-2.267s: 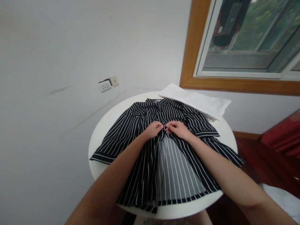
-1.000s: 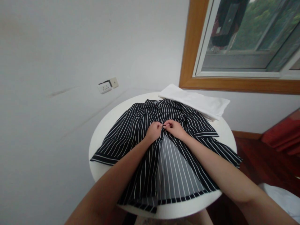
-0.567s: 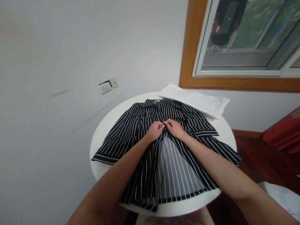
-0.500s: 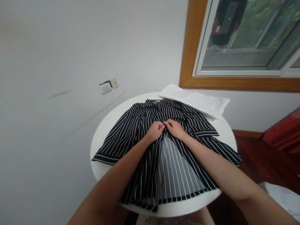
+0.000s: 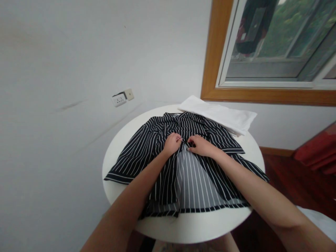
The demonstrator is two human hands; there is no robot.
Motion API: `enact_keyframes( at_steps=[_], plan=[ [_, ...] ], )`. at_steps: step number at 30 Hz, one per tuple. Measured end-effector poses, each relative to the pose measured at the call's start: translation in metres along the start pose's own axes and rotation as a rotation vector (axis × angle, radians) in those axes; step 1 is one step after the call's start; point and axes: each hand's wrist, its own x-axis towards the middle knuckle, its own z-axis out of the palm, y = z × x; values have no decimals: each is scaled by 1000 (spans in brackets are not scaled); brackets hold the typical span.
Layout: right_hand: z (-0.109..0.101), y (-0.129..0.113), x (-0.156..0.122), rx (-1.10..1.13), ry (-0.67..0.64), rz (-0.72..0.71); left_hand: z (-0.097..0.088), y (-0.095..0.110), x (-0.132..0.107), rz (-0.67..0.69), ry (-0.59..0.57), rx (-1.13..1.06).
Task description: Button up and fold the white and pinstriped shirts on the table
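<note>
A black shirt with white stripes [image 5: 136,154] lies spread over a round white table [image 5: 207,227], its collar toward the wall and its sleeves out to both sides. Below my hands the front parts, showing the grey striped inside of the back. At the middle of the front, my left hand [image 5: 172,143] pinches the edge of the fabric. Just to its right, my right hand [image 5: 201,145] has its thumb and fingers closed on the opposite front edge. Any button between the fingertips is too small to make out.
Folded white cloth [image 5: 220,113] lies at the table's back right, touching the shirt. A wall with a socket [image 5: 119,99] stands behind on the left. A wood-framed window [image 5: 210,52] is at the upper right, with a red cloth [image 5: 320,150] below it.
My right hand has shifted slightly right and down, its thumb lower and farther from the left hand. The shirt's lower hem has drawn up a little from the table's near edge.
</note>
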Motion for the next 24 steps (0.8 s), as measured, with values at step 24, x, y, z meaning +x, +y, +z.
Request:
enact_keyframes(
  at_steps=[24],
  plan=[
    [24,45,22,359,125,0,-53,41,-31,-121,-243,154]
  ],
)
